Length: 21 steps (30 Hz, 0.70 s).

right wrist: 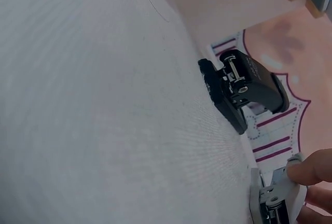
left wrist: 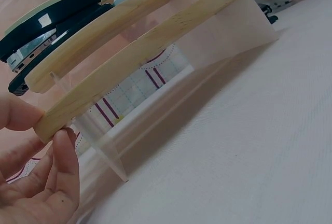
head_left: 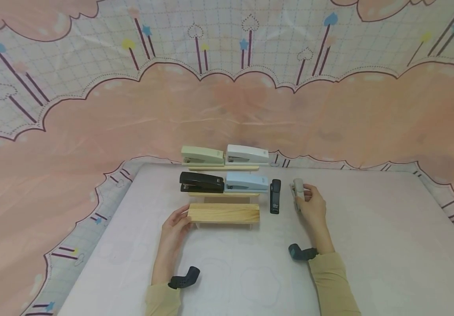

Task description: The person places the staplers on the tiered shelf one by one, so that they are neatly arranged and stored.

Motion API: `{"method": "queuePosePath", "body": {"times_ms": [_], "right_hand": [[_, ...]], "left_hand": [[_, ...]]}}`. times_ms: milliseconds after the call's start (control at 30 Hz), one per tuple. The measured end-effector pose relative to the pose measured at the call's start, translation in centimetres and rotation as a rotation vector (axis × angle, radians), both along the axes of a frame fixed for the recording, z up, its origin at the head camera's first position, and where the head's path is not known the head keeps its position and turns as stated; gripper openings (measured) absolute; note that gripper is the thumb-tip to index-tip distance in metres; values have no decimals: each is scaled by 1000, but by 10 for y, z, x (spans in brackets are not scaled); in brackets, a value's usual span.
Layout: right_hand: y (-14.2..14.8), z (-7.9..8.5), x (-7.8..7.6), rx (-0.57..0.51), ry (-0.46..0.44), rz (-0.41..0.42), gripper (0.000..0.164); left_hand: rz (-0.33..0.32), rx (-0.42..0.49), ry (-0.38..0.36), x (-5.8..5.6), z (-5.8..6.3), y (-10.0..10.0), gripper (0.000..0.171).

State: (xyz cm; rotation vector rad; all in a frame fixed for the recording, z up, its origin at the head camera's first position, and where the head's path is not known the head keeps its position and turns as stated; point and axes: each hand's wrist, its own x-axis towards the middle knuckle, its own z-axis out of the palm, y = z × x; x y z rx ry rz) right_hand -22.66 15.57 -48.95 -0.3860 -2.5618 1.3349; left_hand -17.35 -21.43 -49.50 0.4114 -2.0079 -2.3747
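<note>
My left hand (head_left: 174, 227) pinches the left end of the lowest wooden board (head_left: 224, 213) of a tiered stand, thumb above and fingers beneath in the left wrist view. That board bears nothing. To the right of the stand, my right hand (head_left: 314, 206) grips a small light grey stapler (head_left: 298, 189) that stands on the table. Thumb and fingers lie on its upper arm in the right wrist view. Between this stapler and the stand is a small black stapler (head_left: 275, 196), upright on its base and untouched.
On the middle tier are a large black stapler (head_left: 201, 182) and a light blue one (head_left: 246, 182). Above them, the top tier holds a pale green stapler (head_left: 202, 155) and a white one (head_left: 247, 154). Clear supports (left wrist: 104, 146) carry the boards on the white table (head_left: 388, 245).
</note>
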Motion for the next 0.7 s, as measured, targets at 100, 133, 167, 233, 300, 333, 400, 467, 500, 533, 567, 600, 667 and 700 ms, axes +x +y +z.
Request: {"method": "queuePosePath", "body": {"times_ms": [100,133,167,233,300,333,400,467,500,533,567,600,667,700], "right_hand": [[-1,0,0,14,14,-4,49],[-1,0,0,18,18,-5,49],[-1,-1,0,23,21,-4,49],[0,-1,0,35,25,-1,49],[0,-1,1,41,23,3,48],[1,-1,1,43,20,6,48],[1,1,2,43,10,10,49],[2,2,3,36,1,16,50],[2,3,3,31,-1,17,50],[2,3,3,27,-1,18,51],[3,3,4,24,0,19,51],[3,4,4,20,4,18,51],[3,5,4,13,11,16,51],[3,6,5,11,14,15,51]], "left_hand": [[-3,0,12,0,0,0,46],[-2,1,12,0,0,0,46],[1,4,10,0,0,0,46],[5,4,6,0,0,0,45],[7,3,5,0,0,0,45],[9,5,1,0,0,0,45],[7,3,-1,0,0,0,46],[2,1,-1,0,1,1,47],[0,0,-4,0,2,1,47],[-1,4,-7,1,2,1,47],[-1,4,-10,1,2,1,47],[0,4,-12,1,2,1,47],[2,7,-14,1,3,0,46],[2,4,-14,1,2,0,46]]}}
